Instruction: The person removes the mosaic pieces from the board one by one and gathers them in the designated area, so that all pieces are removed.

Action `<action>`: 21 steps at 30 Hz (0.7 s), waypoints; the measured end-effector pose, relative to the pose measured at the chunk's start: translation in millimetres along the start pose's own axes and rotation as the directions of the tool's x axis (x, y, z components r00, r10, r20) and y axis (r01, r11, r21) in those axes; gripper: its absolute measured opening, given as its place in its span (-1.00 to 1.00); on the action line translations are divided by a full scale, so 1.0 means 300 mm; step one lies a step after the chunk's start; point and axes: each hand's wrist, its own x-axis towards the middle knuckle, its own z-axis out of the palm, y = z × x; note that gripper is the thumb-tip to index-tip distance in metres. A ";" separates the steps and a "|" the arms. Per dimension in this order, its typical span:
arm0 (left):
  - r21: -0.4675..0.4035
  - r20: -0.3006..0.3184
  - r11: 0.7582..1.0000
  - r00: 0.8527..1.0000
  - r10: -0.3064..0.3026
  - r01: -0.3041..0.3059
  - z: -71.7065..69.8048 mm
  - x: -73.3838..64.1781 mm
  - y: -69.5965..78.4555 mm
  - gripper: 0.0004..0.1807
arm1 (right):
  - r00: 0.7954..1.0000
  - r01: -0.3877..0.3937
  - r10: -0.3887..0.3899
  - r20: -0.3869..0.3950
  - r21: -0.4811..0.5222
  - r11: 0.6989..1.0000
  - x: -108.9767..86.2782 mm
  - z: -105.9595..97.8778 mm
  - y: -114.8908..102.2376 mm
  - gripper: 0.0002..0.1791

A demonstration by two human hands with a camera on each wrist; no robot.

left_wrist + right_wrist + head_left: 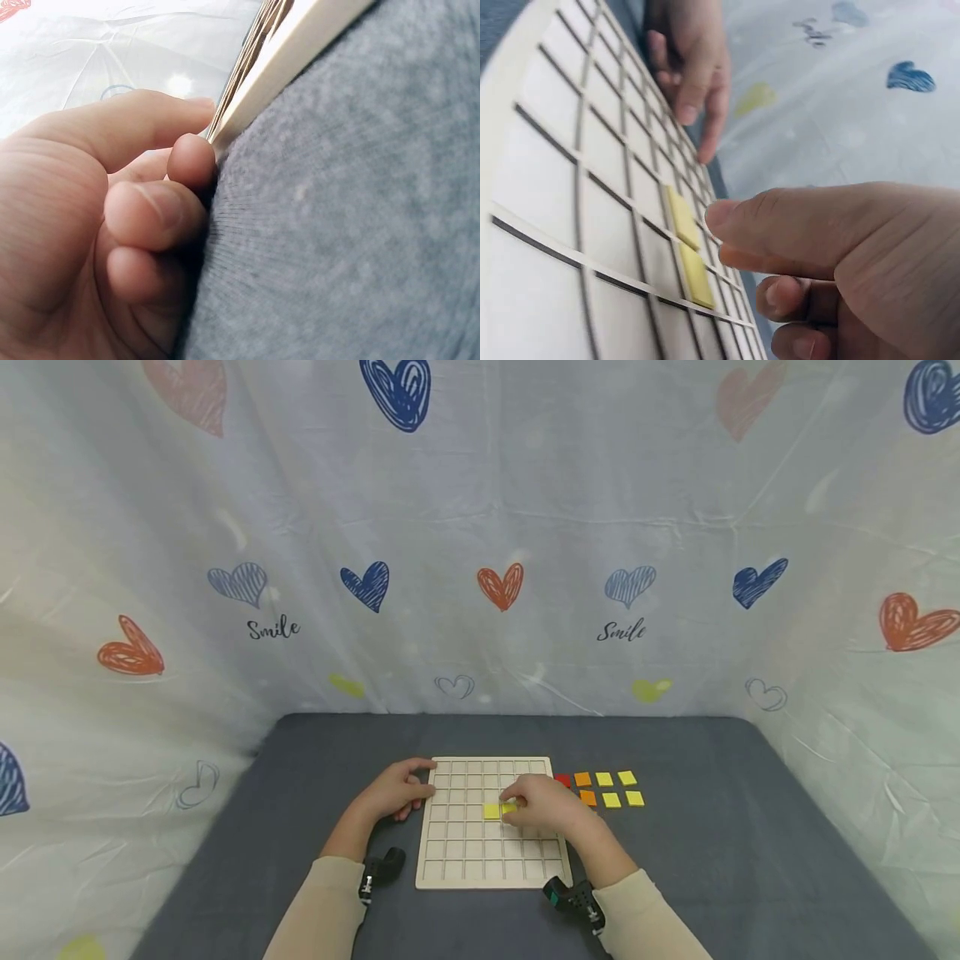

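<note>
A pale square grid board [457,868] lies on the dark cloth. Two yellow tiles, a left one [491,811] and a right one [509,807], sit side by side in cells near its middle. My right hand [546,803] is over the board, with thumb and index finger at the right tile. In the right wrist view its fingertips [721,217] show beside the yellow tiles [697,276], with no tile between them. My left hand [392,789] rests at the board's upper left, fingertips touching its edge [262,82] and the other fingers loosely bent.
Right of the board lie loose tiles in two rows: a red tile [562,779] partly behind the right hand, orange tiles [582,778] and several yellow tiles [604,778]. The grey cloth-covered table [705,843] ends at a white curtain [555,660] printed with hearts.
</note>
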 end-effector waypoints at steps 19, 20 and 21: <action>0.011 0.000 1.000 1.000 0.000 0.000 0.001 0.002 -0.002 -0.42 | 0.988 -0.073 0.044 -0.151 -0.194 0.978 0.027 0.096 -0.062 -0.76; 0.010 -0.002 1.000 1.000 -0.001 0.001 0.001 0.001 -0.001 -0.42 | 0.984 -0.086 0.051 -0.169 -0.206 0.975 0.027 0.099 -0.064 -0.77; 0.010 -0.004 1.000 1.000 -0.001 0.001 0.001 0.001 -0.001 -0.42 | 0.982 -0.097 0.058 -0.180 -0.215 0.972 0.027 0.101 -0.067 -0.78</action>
